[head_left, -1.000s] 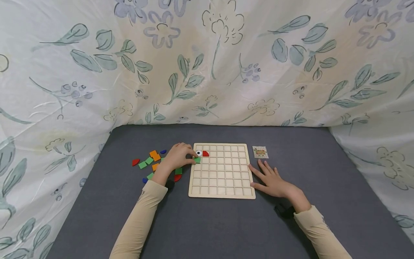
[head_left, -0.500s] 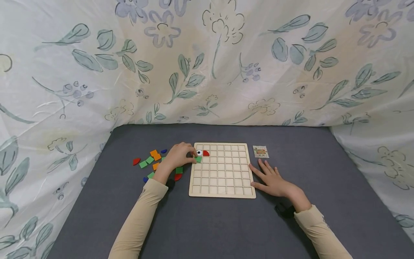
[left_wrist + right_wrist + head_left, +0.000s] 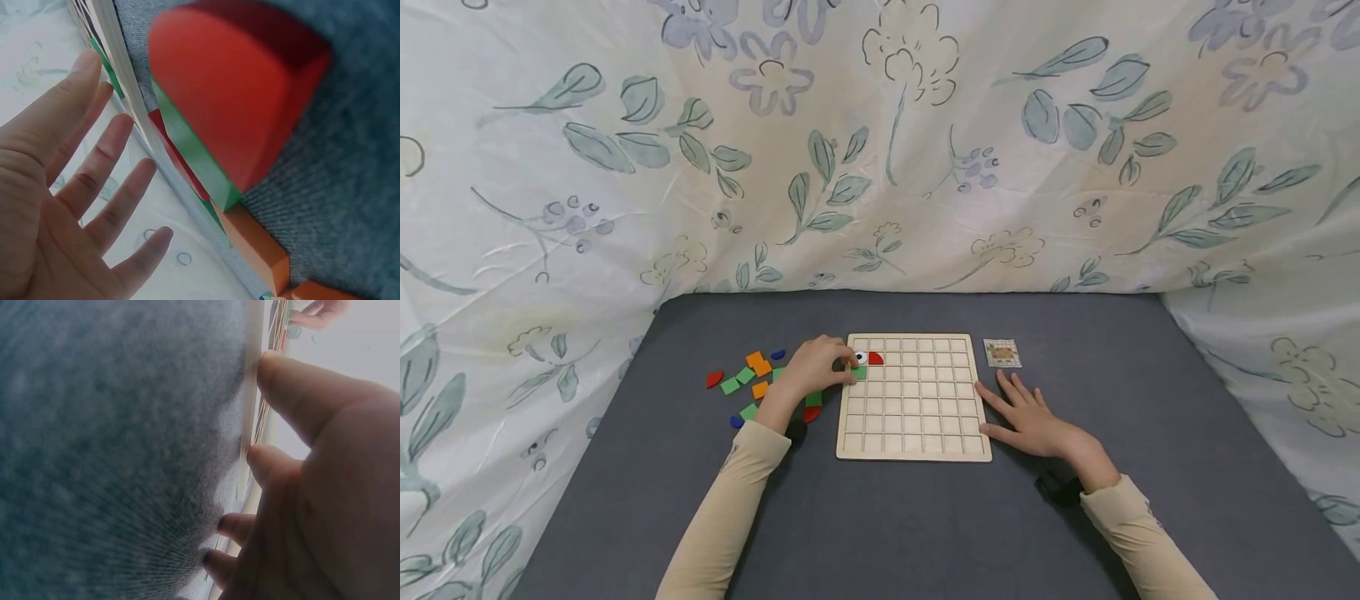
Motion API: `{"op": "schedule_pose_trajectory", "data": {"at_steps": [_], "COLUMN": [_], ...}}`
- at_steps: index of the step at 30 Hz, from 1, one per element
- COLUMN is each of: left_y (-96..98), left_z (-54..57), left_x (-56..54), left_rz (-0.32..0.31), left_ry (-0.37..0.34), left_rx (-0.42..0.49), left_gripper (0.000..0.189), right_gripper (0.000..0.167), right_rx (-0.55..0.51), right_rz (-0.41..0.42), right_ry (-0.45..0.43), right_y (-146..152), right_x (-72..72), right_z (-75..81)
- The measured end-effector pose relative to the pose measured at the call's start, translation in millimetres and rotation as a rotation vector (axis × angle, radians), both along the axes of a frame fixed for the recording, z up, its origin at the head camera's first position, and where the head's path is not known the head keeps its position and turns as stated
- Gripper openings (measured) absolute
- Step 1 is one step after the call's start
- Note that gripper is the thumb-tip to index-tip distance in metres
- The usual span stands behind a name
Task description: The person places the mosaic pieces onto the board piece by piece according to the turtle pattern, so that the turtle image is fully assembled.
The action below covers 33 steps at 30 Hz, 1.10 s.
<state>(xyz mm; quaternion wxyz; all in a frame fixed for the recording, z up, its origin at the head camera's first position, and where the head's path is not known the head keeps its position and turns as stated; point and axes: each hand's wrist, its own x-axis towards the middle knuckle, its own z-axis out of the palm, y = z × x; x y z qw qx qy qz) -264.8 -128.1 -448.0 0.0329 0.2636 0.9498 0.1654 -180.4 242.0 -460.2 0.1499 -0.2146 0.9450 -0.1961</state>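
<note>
My left hand [image 3: 817,367] is at the upper left corner of a wooden grid board [image 3: 921,408]. Its thumb and index finger pinch a green square tile [image 3: 859,372] lying on the board's left column; the left wrist view shows that green tile [image 3: 107,69] at the thumb tip, the other fingers spread loosely. Just above it sits an eye tile [image 3: 862,357], white with a dark dot, partly covered by the fingers. A red quarter-round tile [image 3: 876,358] lies to its right. With fingers spread, my right hand [image 3: 1028,417] touches the board's right edge.
Left of the board lie loose green, orange, red and blue tiles, among them an orange square [image 3: 760,389] and a red quarter-round piece [image 3: 715,379]; my left hand hides some. A small picture card [image 3: 1002,353] lies right of the board. A floral curtain [image 3: 917,208] bounds the grey table.
The green square tile has shifted slightly right on the board under my left fingers. My right hand has stayed at the board's edge.
</note>
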Motion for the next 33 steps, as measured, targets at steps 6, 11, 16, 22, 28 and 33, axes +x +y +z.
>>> {"op": "schedule_pose_trajectory", "data": {"at_steps": [6, 11, 16, 22, 28, 33], "left_y": [-6.4, -13.8, -20.9, -31.4, -44.1, -54.8], "left_z": [-0.8, 0.7, 2.2, 1.8, 3.1, 3.3], "left_x": [4.2, 7.8, 10.1, 9.5, 8.2, 7.9], "left_rz": [0.019, 0.051, 0.096, 0.128, 0.161, 0.185], "left_ry": [-0.015, -0.025, -0.045, -0.027, -0.029, -0.050], "left_rx": [0.030, 0.049, 0.071, 0.082, 0.083, 0.085], "left_gripper": [0.023, 0.025, 0.026, 0.026, 0.025, 0.026], "right_gripper": [0.070, 0.069, 0.070, 0.070, 0.070, 0.070], "right_rx": [-0.030, -0.030, -0.010, -0.018, -0.017, -0.016], "right_rz": [0.013, 0.027, 0.008, 0.008, 0.003, -0.001], "right_ry": [0.016, 0.013, 0.005, 0.004, 0.012, 0.004], "right_y": [0.0, -0.2, -2.1, 0.6, 0.7, -0.2], "right_x": [-2.1, -3.0, -2.5, -4.5, -3.0, -2.0], "right_z": [-5.7, -7.6, -3.2, -8.7, -6.6, -1.5]}}
